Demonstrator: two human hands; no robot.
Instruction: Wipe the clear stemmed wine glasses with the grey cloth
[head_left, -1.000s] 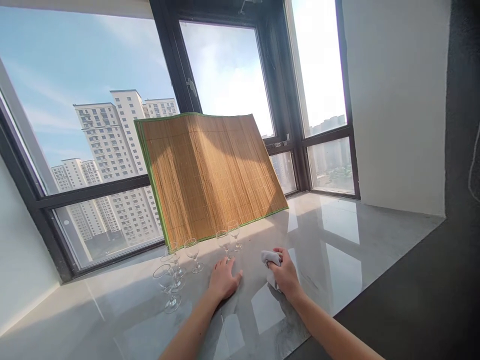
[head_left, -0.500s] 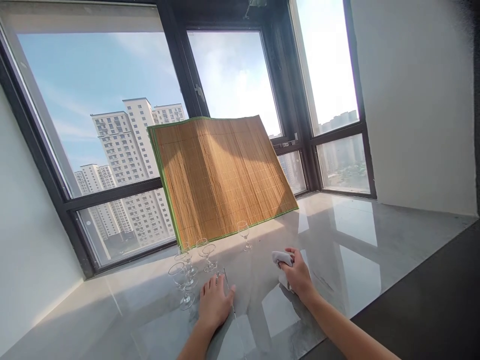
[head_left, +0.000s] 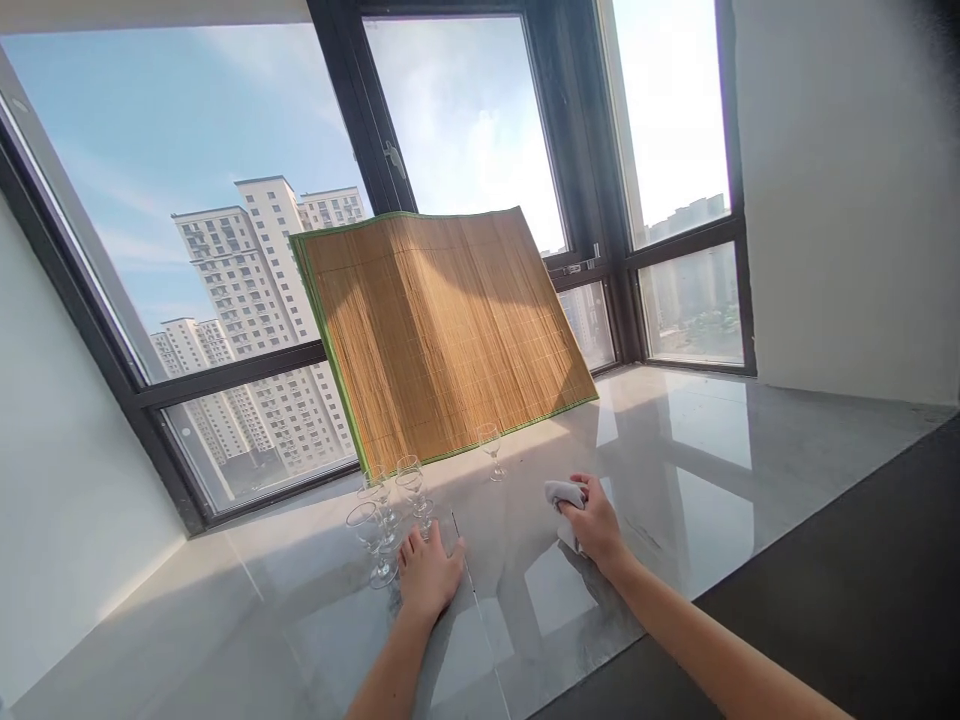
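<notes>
My left hand (head_left: 427, 572) lies flat on the glossy grey stone sill (head_left: 675, 470), fingers spread, holding nothing. Its fingertips almost touch a cluster of several small clear stemmed glasses (head_left: 386, 500) just ahead and to the left. One more stemmed glass (head_left: 490, 447) stands alone farther back, between my hands. My right hand (head_left: 596, 520) is closed round a crumpled white cloth (head_left: 562, 494), pressed against the sill.
A bamboo mat with green edging (head_left: 442, 330) leans upright against the dark window frame (head_left: 225, 372) behind the glasses. White walls close both ends of the sill. A dark floor strip (head_left: 862, 580) runs along the sill's front right edge.
My left hand slid left and back toward me, ending beside the glass cluster. One glass that stood near the lone glass now stands with the cluster. My right hand kept hold of the cloth.
</notes>
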